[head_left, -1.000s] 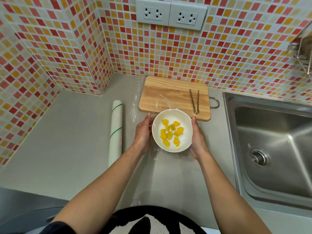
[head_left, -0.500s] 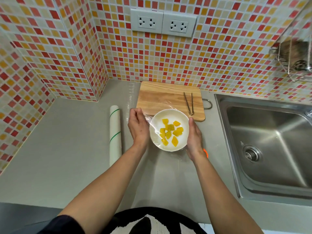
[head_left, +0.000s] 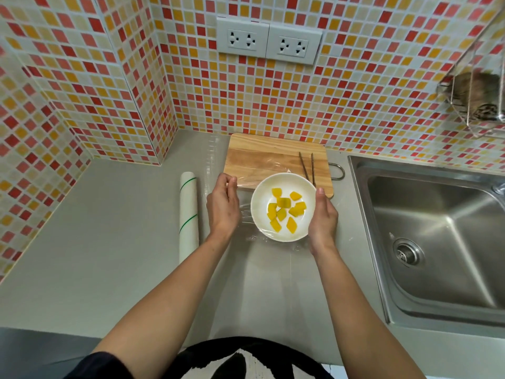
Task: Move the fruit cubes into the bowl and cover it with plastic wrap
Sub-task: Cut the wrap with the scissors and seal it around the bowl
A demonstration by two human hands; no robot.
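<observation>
Yellow fruit cubes (head_left: 284, 212), about nine, fill one bowl (head_left: 257, 203); left hand (head_left: 222, 205) pinches plastic wrap (head_left: 246, 214), right hand (head_left: 322, 214) cups bowl.

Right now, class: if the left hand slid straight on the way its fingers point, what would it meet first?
The left hand points away from the person, fingers pinching the plastic wrap. Going straight on, it would probably meet the wooden cutting board's near-left corner first; height above the counter is unclear.
</observation>
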